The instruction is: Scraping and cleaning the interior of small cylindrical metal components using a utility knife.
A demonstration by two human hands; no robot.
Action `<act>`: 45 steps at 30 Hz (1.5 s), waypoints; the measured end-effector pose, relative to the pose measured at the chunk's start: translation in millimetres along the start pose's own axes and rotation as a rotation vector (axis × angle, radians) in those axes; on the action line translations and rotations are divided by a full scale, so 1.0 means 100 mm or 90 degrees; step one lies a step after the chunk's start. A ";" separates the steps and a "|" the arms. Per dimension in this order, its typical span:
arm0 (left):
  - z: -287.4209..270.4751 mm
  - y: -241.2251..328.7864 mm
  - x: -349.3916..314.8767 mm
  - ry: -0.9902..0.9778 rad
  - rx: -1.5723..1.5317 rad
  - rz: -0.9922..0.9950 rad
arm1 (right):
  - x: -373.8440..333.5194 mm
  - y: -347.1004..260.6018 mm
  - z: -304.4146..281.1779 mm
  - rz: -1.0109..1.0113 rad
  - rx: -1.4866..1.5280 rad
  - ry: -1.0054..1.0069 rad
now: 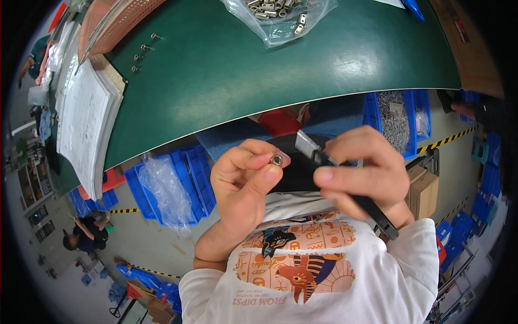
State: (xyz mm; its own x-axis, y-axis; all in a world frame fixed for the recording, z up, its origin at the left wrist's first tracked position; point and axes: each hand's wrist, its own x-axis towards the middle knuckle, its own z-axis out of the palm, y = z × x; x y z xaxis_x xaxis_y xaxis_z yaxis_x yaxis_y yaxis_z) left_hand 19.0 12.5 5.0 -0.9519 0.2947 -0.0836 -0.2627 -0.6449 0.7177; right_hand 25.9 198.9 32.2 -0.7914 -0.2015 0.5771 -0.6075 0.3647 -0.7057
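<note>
From the head camera, the left hand (pixel 245 181) pinches a small metal nut (pixel 276 160) between thumb and forefinger, held below the green table (pixel 243 75). Just beside it, the right hand (pixel 364 173) has its fingers curled tightly around a black-handled blade tool (pixel 345 183).

Table: green-topped table (pixel 259 75) with a pale curved front edge, running across the upper half of the head view.
Far middle: clear plastic bag of small metal parts (pixel 278 16) lying on the green top.
Left end: stack of white paper sheets (pixel 83 121), overhanging the edge.
Upper left: brown perforated board (pixel 116 21); a few loose metal screws (pixel 143 51) just beside it.
</note>
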 end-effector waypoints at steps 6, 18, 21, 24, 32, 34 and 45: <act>0.02 -0.02 0.00 -0.024 0.028 0.033 | 0.03 -0.10 -0.01 0.361 0.472 0.103; -0.01 -0.01 0.00 -0.066 0.172 0.102 | 0.06 0.05 -0.04 0.506 0.662 0.043; 0.00 -0.01 0.00 -0.060 0.159 0.086 | 0.06 0.02 -0.05 0.546 0.680 0.063; 0.01 -0.02 -0.02 -0.043 0.142 0.071 | 0.04 0.03 -0.04 0.571 0.708 0.058; 0.00 -0.03 -0.01 -0.006 0.096 0.051 | -0.03 0.02 0.02 0.327 0.462 0.075; 0.00 -0.04 -0.03 -0.004 0.128 0.073 | -0.03 0.01 0.01 0.257 0.315 0.023; 0.01 -0.04 -0.03 -0.020 0.068 0.064 | -0.05 0.02 0.06 0.044 0.124 -0.021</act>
State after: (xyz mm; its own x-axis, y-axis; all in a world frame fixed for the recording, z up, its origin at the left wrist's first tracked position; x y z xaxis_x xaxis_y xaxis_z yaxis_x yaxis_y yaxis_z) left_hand 22.5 14.7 3.2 -0.9668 0.2552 0.0122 -0.1468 -0.5939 0.7910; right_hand 28.5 194.9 25.8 -0.8317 -0.2125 0.5130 -0.5506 0.1970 -0.8112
